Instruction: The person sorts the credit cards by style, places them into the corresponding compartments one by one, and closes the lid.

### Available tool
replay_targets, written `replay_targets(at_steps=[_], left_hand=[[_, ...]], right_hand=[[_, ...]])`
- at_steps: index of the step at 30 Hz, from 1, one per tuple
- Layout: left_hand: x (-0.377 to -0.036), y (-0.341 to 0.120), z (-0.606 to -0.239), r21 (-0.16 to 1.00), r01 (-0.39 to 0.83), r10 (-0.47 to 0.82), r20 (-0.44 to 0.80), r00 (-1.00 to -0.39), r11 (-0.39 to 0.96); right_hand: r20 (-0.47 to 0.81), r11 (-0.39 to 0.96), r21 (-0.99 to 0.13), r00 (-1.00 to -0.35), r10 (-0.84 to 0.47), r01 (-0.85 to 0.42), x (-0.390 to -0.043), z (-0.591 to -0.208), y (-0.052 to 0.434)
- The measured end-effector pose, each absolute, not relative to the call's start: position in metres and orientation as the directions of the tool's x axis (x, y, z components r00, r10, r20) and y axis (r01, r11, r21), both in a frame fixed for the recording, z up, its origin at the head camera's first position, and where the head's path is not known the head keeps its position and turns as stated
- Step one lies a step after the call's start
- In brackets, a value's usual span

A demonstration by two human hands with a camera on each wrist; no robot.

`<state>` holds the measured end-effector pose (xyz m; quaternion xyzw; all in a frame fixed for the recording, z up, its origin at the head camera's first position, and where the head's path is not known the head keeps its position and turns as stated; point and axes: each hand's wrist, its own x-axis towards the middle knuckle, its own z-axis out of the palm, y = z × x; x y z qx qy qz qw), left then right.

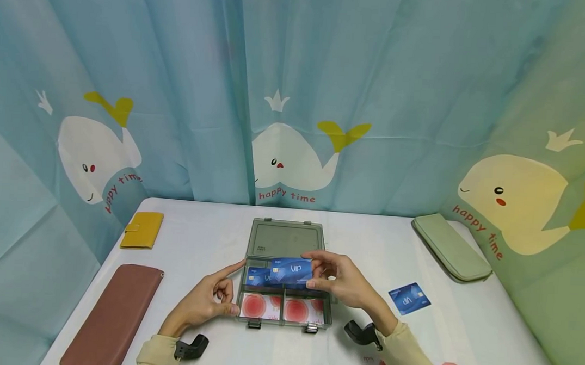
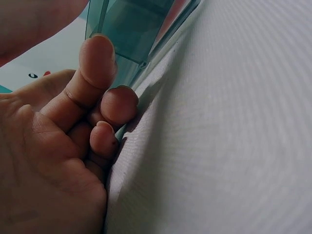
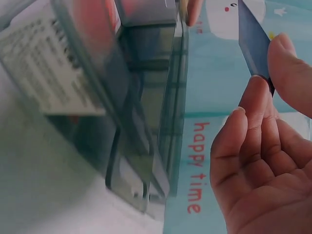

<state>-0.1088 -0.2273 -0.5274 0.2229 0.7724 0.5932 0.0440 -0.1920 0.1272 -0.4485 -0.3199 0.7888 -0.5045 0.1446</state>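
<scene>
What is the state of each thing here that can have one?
Plastic box: open.
Lid: laid back.
Front latches: undone.
Left hand: at the box's left side.
Right hand: pinching the raised blue card.
Boxed blue card: partly hidden.
Boxed red-and-white cards: lying flat.
Loose blue card: flat on the table.
Yellow wallet: closed.
Brown wallet: closed.
Green wallet: closed.

The card (image 1: 290, 274) is blue, the box (image 1: 286, 239) is see-through green, and the curtain (image 1: 204, 64) is light blue (with white whales (image 1: 300, 164) that have yellow tails (image 1: 340, 141)).
</scene>
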Motion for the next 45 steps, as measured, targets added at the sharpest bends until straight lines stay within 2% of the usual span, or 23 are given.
replay_targets(at_steps=[18, 26, 38, 45], left_hand=[[-0.109, -0.228, -0.526, 0.942, 0.286, 0.404, 0.196, -0.893, 0.175], [-0.108, -0.229, -0.526, 0.939, 0.292, 0.403, 0.199, -0.894, 0.184], [-0.108, -0.229, -0.529, 0.944, 0.274, 0.399, 0.183, -0.898, 0.184], [-0.11, -0.228, -0.528, 0.946, 0.269, 0.404, 0.177, -0.897, 0.182]], right_hand=[[0.064, 0.328, -0.859, -0.718, -0.693, -0.393, -0.19, -0.454, 0.088], [0.015, 0.406, -0.819, -0.723, -0.69, -0.405, -0.191, -0.452, 0.076], [-0.021, 0.447, -0.787, -0.706, -0.708, -0.425, -0.197, -0.453, 0.063], [-0.064, 0.484, -0.796, -0.744, -0.665, -0.364, -0.2, -0.454, 0.063]])
